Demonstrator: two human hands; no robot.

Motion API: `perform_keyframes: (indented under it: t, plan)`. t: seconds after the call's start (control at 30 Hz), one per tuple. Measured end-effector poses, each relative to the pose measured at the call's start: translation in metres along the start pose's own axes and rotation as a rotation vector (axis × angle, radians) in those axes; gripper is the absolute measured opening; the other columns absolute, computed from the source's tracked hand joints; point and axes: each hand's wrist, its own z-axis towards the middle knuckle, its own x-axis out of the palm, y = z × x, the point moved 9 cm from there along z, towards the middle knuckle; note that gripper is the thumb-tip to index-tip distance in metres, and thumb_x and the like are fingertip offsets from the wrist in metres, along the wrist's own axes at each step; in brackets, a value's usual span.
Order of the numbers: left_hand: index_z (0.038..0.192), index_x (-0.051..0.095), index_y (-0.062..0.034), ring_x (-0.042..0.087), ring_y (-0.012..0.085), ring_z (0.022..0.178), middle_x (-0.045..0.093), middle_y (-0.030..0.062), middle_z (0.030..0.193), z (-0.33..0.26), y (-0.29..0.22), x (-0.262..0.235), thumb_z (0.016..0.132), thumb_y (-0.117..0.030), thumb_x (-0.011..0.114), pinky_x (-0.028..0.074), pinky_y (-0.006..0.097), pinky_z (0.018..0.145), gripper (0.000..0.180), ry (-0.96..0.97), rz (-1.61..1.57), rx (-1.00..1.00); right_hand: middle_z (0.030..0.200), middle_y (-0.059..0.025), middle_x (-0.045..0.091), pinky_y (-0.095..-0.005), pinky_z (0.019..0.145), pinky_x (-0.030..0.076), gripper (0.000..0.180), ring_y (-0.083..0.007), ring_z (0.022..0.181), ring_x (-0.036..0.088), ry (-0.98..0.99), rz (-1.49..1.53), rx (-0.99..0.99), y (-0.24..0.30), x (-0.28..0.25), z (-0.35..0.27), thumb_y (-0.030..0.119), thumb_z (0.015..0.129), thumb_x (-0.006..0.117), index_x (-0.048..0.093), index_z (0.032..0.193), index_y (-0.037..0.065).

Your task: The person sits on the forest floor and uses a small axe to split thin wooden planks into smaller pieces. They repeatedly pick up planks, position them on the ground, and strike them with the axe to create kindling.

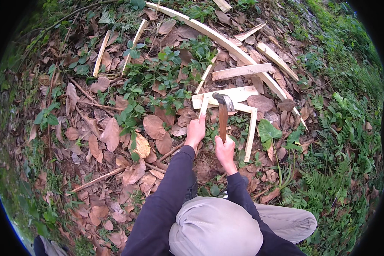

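The right grip (225, 149) is closed around the lower part of the wooden handle of a hammer (223, 117), whose head lies straight beyond the grip, over the crosspiece of a wooden frame (244, 107). Whether the head touches the wood cannot be told. The handle's long axis runs directly away from the person, with the head set across its far end.

The left grip (195, 133) is closed on the frame's left strip, which points away from the fingers toward the corner ahead. From that corner the crosspiece runs rightward, beyond the right grip, and meets a right strip that comes back toward the person, well right of the right grip; together they make an angular U open toward the person.

Just beyond the frame lies a flat board (239, 92), its long axis roughly crosswise. Farther beyond are a short wooden block (242, 71) and a long wooden strip (226, 42), slanting from far left to nearer right. Dry leaves (111, 134) cover the ground left of the left grip.
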Motion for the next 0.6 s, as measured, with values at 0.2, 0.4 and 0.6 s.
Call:
perform_keyframes:
  t: [0.2,0.4,0.6]
  plan:
    - [0.088,0.07,0.0085,0.066,0.0504,0.094,0.066,0.036,0.085,-0.005,-0.009,-0.003,0.104,-0.052,0.042,0.049,0.054,0.084,0.068,0.04,0.042,-0.002,0.061,0.0011,0.051,-0.0296,0.049,0.038,0.019,-0.0057,0.055,0.045,0.009,-0.05,0.022,0.0,0.003,0.003,0.012,0.094,0.058,0.057,0.078,0.0]
    - [0.09,0.07,0.0079,0.066,0.0499,0.094,0.067,0.0342,0.086,-0.005,-0.002,-0.003,0.104,-0.053,0.042,0.05,0.053,0.084,0.068,0.044,0.027,-0.04,0.054,0.0036,0.044,-0.0215,0.039,0.032,0.024,-0.0047,0.041,0.04,-0.092,0.628,-0.165,0.054,-0.025,-0.005,0.007,0.102,0.05,0.046,0.078,0.008]
    - [0.069,0.063,0.0029,0.064,0.0329,0.064,0.062,0.0175,0.061,0.002,-0.008,-0.004,0.104,-0.055,0.041,0.047,0.047,0.067,0.071,-0.03,0.022,0.048,0.058,-0.0133,0.049,-0.0377,0.056,0.044,0.021,-0.0129,0.058,0.05,0.09,-0.201,0.06,0.001,0.004,0.009,0.013,0.087,0.059,0.053,0.078,-0.006]
